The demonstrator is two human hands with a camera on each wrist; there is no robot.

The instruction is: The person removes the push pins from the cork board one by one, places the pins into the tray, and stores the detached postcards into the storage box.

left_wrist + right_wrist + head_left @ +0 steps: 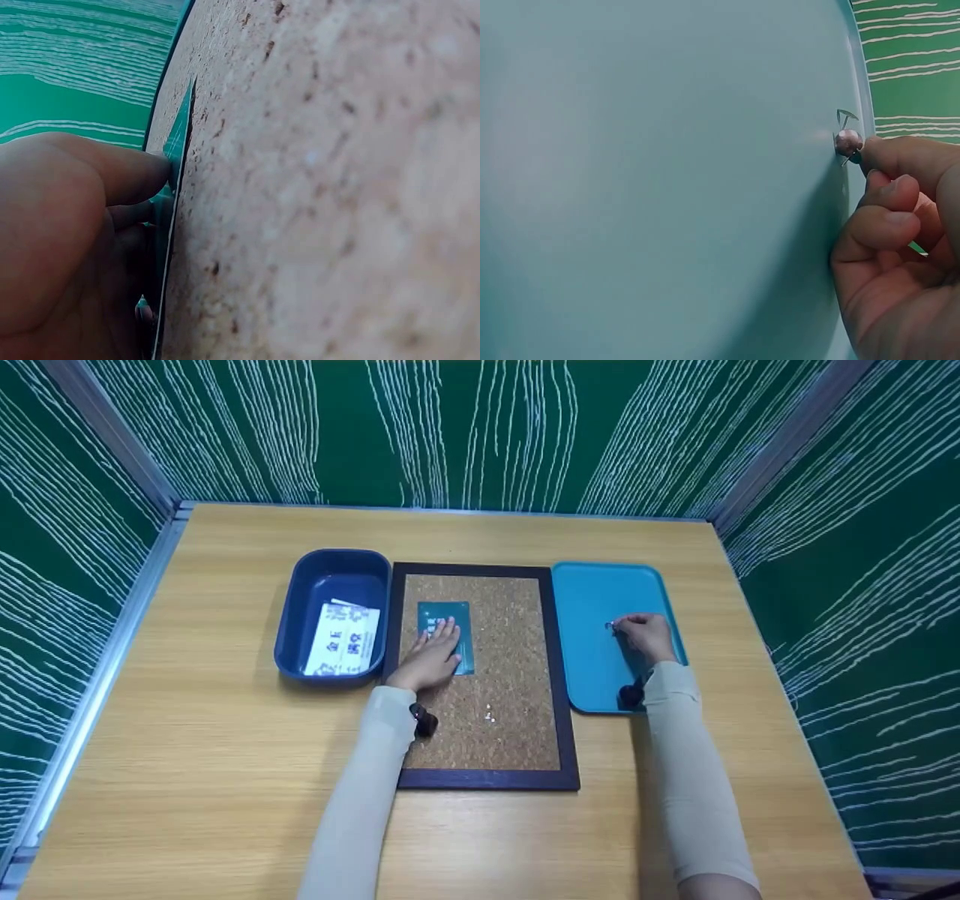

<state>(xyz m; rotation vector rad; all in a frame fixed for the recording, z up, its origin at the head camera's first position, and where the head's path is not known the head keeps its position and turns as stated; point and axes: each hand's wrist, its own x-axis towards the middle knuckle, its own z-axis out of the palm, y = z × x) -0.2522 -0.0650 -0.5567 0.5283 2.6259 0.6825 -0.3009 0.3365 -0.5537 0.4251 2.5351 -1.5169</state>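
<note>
A teal card (464, 649) with pale print lies on the upper left of a dark-framed cork board (510, 645). My left hand (431, 658) rests on the card with fingers stretched out; in the left wrist view the thumb touches the card (178, 139) near its edge, which stands slightly off the cork. Over the light-blue tray (589, 660), my right hand (649, 636) has its fingers curled and its fingertips on a metal thumbtack (848, 141). Another tack (846, 116) lies right beside it. The fingers hide part of the tacks.
A dark blue bin (330, 561) left of the board holds white printed cards (345, 639). Small shiny tacks (490, 714) sit on the lower cork. Board, bin and tray stand side by side on a wooden table (225, 780) with green patterned walls (510, 435) around it.
</note>
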